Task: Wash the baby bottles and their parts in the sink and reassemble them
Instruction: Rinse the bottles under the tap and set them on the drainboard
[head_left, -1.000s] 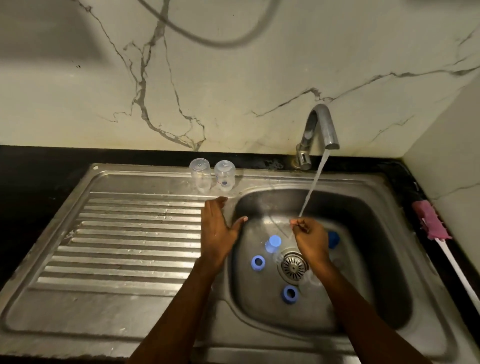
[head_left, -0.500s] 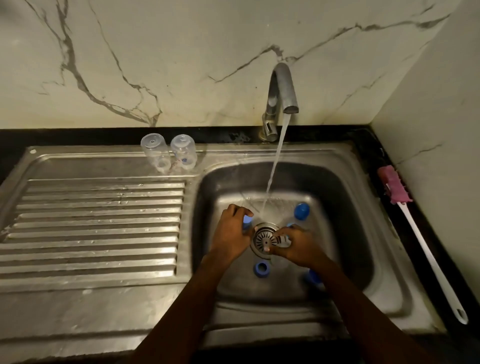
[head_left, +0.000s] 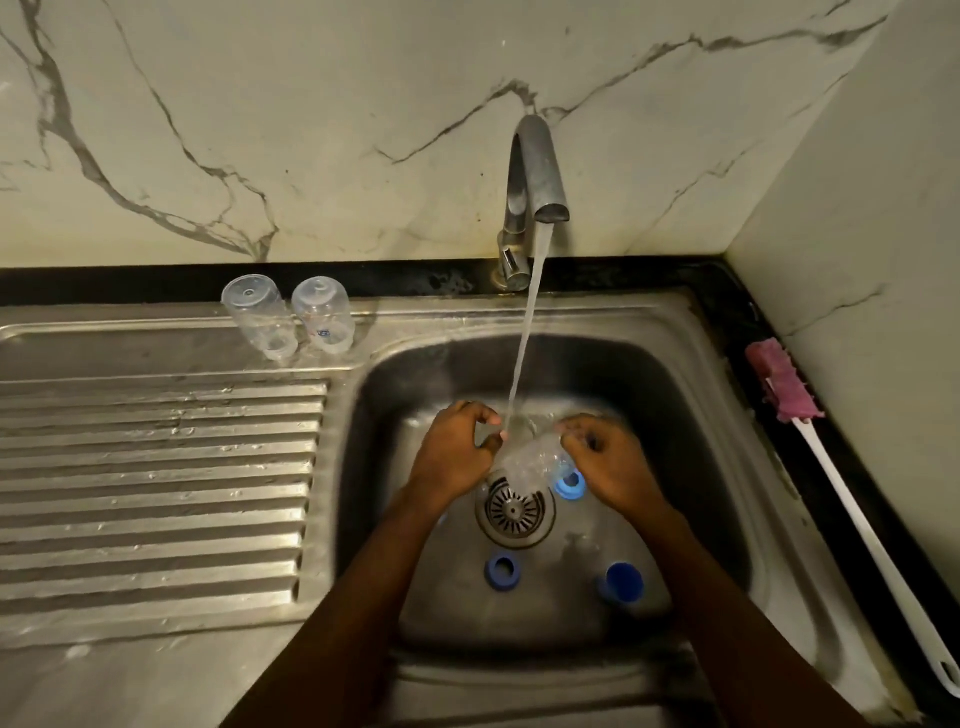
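Over the sink basin (head_left: 691, 415), my left hand (head_left: 454, 452) and my right hand (head_left: 608, 462) together hold a clear plastic bottle part (head_left: 530, 460) under the running water from the tap (head_left: 535, 171). Both hands' fingers curl round its ends. A blue ring (head_left: 570, 486) lies on the basin floor just below my right hand. Another blue ring (head_left: 501, 570) and a blue cap (head_left: 623, 582) lie nearer the front. Two clear baby bottles (head_left: 260, 317) (head_left: 323, 322) stand upside down at the back of the drainboard.
The drain strainer (head_left: 515, 509) sits in the middle of the basin. A ribbed steel drainboard (head_left: 156, 488) stretches to the left. A bottle brush (head_left: 852, 499) with a pink head and white handle lies on the black counter at the right, by the wall.
Both hands have risen from the basin floor near the drain with a clear part and now hold it in the water stream. The camera has moved closer.
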